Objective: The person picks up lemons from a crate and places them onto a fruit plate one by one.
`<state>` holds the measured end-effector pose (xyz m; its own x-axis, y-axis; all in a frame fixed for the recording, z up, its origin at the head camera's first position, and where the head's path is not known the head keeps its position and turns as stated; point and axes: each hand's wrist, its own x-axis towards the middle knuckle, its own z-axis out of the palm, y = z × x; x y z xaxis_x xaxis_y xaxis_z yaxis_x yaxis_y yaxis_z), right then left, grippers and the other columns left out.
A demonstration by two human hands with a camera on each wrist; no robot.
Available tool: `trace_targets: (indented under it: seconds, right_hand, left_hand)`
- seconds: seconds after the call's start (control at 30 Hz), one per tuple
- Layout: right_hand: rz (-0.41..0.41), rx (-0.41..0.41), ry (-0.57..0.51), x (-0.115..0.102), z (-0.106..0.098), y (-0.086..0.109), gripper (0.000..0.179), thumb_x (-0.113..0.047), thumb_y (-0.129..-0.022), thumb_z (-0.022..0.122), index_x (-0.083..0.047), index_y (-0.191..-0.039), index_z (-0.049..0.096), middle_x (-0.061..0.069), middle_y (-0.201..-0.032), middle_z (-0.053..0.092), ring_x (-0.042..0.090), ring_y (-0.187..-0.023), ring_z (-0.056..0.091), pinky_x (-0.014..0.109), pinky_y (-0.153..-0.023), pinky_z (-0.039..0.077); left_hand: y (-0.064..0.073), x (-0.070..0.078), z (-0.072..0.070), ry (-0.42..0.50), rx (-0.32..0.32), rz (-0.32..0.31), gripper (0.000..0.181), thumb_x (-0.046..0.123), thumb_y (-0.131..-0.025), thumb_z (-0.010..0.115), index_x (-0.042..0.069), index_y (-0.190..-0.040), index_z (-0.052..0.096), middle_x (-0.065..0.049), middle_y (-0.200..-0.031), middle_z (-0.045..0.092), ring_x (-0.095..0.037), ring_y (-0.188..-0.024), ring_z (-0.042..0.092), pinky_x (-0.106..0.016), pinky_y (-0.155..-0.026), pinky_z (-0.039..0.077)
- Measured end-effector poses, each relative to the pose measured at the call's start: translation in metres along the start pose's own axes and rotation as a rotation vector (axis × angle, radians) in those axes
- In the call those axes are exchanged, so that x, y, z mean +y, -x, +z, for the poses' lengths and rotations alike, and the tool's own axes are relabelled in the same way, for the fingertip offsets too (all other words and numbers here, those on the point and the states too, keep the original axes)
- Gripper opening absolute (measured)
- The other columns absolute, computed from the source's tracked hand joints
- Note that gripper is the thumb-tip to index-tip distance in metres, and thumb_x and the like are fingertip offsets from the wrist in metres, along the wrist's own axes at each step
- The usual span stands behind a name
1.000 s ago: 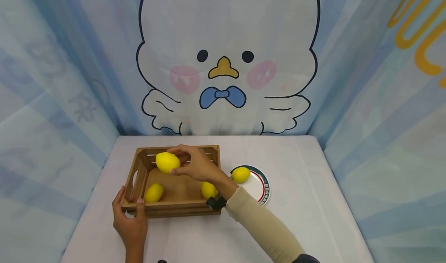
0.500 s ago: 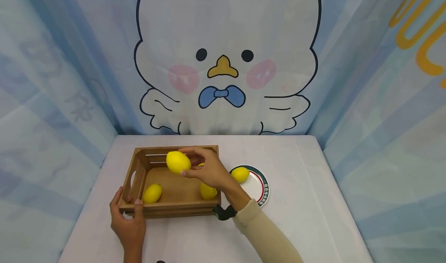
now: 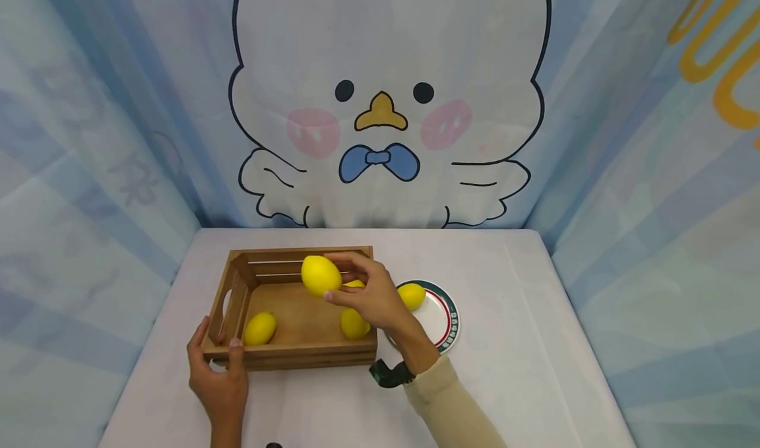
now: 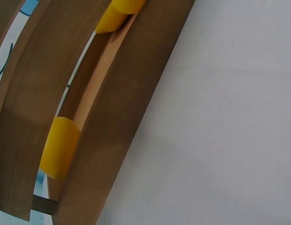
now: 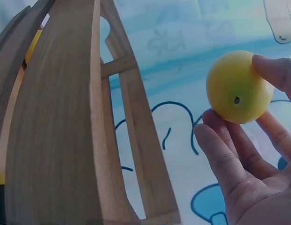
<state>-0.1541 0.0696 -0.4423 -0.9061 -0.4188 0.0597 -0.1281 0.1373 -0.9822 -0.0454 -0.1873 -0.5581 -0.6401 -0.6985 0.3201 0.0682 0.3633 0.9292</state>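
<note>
In the head view my right hand [image 3: 375, 294] pinches a yellow lemon [image 3: 321, 276] between thumb and fingers, above the wooden crate [image 3: 297, 358]. The right wrist view shows that same lemon [image 5: 239, 89] from its stem end, with the thumb [image 5: 277, 72] on top and fingers below. My left hand [image 3: 221, 375] grips the crate's front left corner, thumb over the front rim. Inside the crate, one lemon [image 3: 260, 329] lies at the left and another [image 3: 354, 324] at the right; a third [image 3: 354, 284] shows partly behind my right fingers. Slats [image 4: 103, 131] of the crate fill the left wrist view's left side.
A white plate [image 3: 432, 319] with a dark green patterned rim stands right of the crate, bearing one lemon [image 3: 412, 296] partly behind my right hand. The white-covered table [image 3: 522, 342] ends at printed curtains [image 3: 380, 197] behind and on both sides.
My right hand has moved to the right over the crate with the lemon in its grip, uncovering part of another lemon at the crate's right. The left hand stays at the corner.
</note>
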Motion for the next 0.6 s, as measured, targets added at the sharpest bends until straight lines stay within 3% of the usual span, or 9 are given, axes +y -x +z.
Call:
trace_targets:
  seconds: [0.3,0.6]
  right_hand:
    - [0.011,0.054,-0.066,0.005,-0.005,0.013,0.059,-0.016,-0.090,0.085,-0.032,-0.143,0.065,0.000,-0.137,0.067,0.026,-0.110,0.067,0.036,-0.099,0.060]
    - [-0.029,0.122,-0.071,0.010,-0.013,0.020,0.058,-0.016,-0.089,0.086,-0.031,-0.142,0.065,0.001,-0.136,0.067,0.030,-0.109,0.064,0.043,-0.098,0.057]
  left_hand:
    - [-0.001,-0.004,0.002,-0.015,0.012,0.007,0.066,-0.002,-0.091,0.070,0.017,-0.153,0.057,-0.005,-0.154,0.061,-0.005,-0.111,0.059,-0.014,-0.103,0.040]
    - [-0.001,-0.003,0.003,-0.027,0.017,-0.014,0.066,-0.002,-0.092,0.069,0.017,-0.154,0.056,-0.007,-0.155,0.060,-0.005,-0.112,0.059,-0.015,-0.105,0.039]
